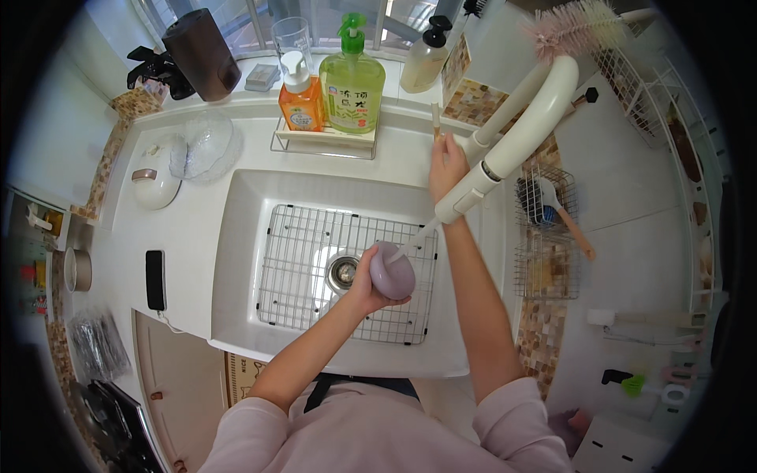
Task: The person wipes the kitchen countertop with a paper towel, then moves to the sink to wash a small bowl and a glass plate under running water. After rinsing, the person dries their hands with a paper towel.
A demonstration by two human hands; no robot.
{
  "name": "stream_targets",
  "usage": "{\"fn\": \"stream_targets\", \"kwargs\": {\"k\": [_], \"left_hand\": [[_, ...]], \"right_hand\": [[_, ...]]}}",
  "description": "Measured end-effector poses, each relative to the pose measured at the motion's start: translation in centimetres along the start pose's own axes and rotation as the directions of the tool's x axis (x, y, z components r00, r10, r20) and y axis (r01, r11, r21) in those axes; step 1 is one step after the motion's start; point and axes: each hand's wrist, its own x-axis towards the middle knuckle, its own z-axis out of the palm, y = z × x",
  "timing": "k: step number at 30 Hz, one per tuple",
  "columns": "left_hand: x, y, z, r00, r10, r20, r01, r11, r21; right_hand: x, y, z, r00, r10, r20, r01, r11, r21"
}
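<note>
My left hand (363, 288) cups a glossy, rounded lilac vessel (398, 282) above the sink's wire rack. A stream of water (417, 237) runs from the cream faucet (527, 131) onto the vessel's hollowed top. Behind the spout, my right hand (447, 164) has its fingers around the base of the slim faucet lever (436, 118). The spout passes over my right wrist and hides part of it. Below the vessel lie the metal rack (295, 284) and the round drain (344, 273) of the white sink (236, 248).
Orange (301, 106) and green (352, 88) pump bottles stand on a small rack behind the sink. At left are a clear glass bowl (210, 145), a white lid (155, 183) and a phone (155, 279). Wire baskets (545, 266) hang at right; a bristle brush (576, 29) is above the faucet.
</note>
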Motion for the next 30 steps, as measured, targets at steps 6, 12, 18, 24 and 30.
{"fn": "stream_targets", "kwargs": {"k": [6,12,18,24,30], "left_hand": [[2.5,-0.8,-3.0,0.999,-0.022,-0.046,0.020,0.999,-0.047],[2.0,-1.3,-4.5,1.000,0.001,-0.005,-0.001,1.000,0.014],[0.9,-1.3,-5.2,0.996,0.002,0.094,-0.002,1.000,-0.002],[1.1,-1.4,-4.9,0.991,-0.011,0.133,0.014,1.000,-0.020],[1.5,-1.4,-4.8,0.987,-0.014,0.157,0.014,1.000,0.004]], "right_hand": [[-14.2,5.5,0.0,0.972,0.153,0.180,-0.085,0.938,-0.337],[-17.2,4.8,1.5,0.857,0.391,0.335,-0.203,0.854,-0.478],[-18.4,5.6,1.1,0.857,0.412,0.308,-0.203,0.821,-0.533],[-18.4,6.1,1.0,0.830,0.435,0.350,-0.175,0.798,-0.576],[-18.8,4.8,0.8,0.928,0.245,0.282,-0.058,0.840,-0.539]]}}
